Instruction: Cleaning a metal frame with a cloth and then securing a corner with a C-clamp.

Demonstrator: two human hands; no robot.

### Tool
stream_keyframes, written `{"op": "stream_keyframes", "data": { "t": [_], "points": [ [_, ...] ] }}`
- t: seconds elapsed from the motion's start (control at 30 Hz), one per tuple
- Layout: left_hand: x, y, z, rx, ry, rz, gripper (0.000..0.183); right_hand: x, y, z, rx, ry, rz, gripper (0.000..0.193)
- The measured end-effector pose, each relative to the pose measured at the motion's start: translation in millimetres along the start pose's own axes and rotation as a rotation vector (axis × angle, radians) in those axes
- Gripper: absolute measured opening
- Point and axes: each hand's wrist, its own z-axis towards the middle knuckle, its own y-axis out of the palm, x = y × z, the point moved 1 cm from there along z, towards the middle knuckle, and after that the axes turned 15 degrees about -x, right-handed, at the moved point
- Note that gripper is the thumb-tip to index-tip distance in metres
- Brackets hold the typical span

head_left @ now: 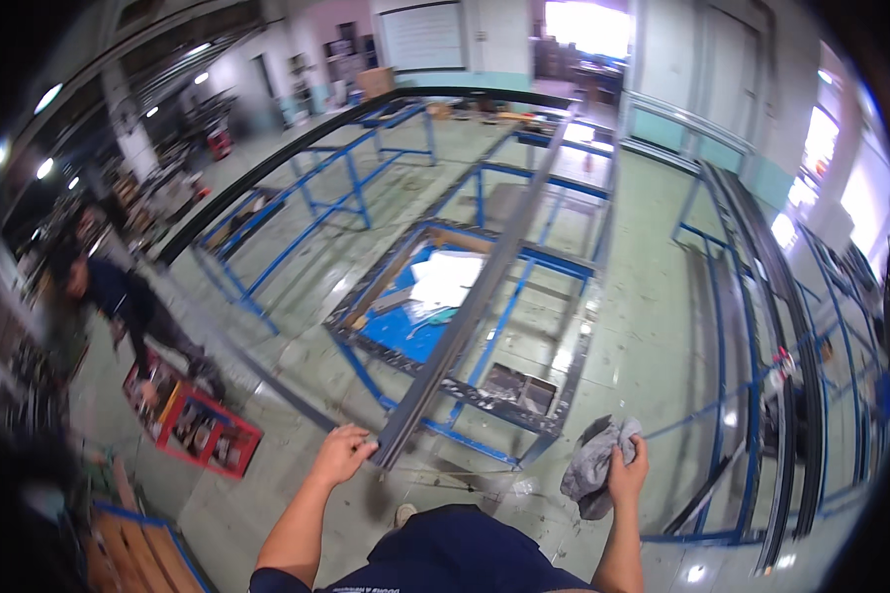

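One dark bar [463, 326] spans the worktop [381, 351] at centre frame, seemingly laid for support; the left hand [344, 455] rests curled against its near end, perhaps steadying it, grip unclear, while at lower right the right hand [627, 474] clutches a cloth [591, 468].

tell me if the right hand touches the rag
Touching: the head view shows the right hand gripping the rag at its right side.
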Motion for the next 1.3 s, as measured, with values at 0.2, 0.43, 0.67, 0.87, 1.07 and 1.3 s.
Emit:
{"op": "stream_keyframes", "data": {
  "t": [0.2,0.43,0.67,0.87,1.07,1.3],
  "points": [
    [-4.7,7.5,-48.5,0.455,-0.331,-0.593,0.023,-48.1,29.9,25.5,-0.101,-0.116,-0.035,0.043],
    [-78.3,148.2,-190.3,0.087,-0.847,-0.684,0.048,-104.0,108.9,60.3,-0.424,-0.322,0.002,0.043],
    [-123.3,321.4,-363.8,-0.302,-1.017,-0.422,0.062,-152.0,170.6,84.7,-0.505,-0.503,0.002,0.048],
    [-241.2,196.5,-157.6,-0.421,-0.323,0.054,0.047,-205.5,292.0,46.5,-0.830,-0.955,-0.039,0.042],
    [-193.6,129.5,97.8,-0.198,0.090,0.312,0.042,-244.7,208.3,32.2,-0.646,-0.885,0.008,0.042],
    [-212.7,33.5,75.8,0.221,0.140,0.109,0.040,-174.2,119.6,-11.6,-0.207,-0.575,-0.221,0.043]
  ]
}}
